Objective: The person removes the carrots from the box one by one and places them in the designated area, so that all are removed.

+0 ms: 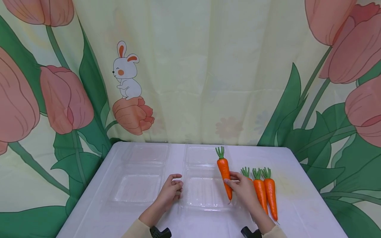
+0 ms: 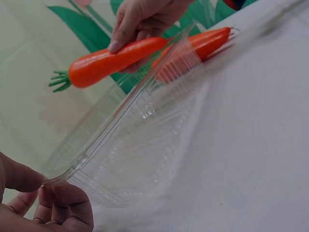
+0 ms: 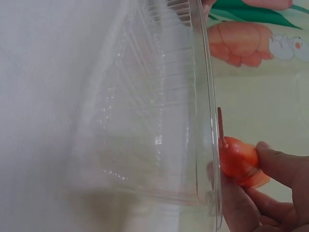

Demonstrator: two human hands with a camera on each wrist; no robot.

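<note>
My right hand (image 1: pixel 241 188) grips an orange carrot (image 1: pixel 224 168) with a green top, thumb on one side and fingers on the other. The carrot is above the right edge of a clear plastic container (image 1: pixel 190 209), its green end pointing away from me. At that container's left side, my left hand (image 1: pixel 171 191) pinches the rim between thumb and fingers, as the left wrist view shows at the rim's corner (image 2: pixel 72 166). Right of my right hand lie several more carrots (image 1: pixel 270 195); one is partly hidden behind the hand.
A second clear container (image 1: pixel 111 188) with its lid (image 1: pixel 146 153) folded back lies on the left of the white table (image 1: pixel 89 215). The right container's lid (image 1: pixel 197 155) also lies folded back. A curtain (image 1: pixel 184 82) with tulips and a rabbit hangs behind the table.
</note>
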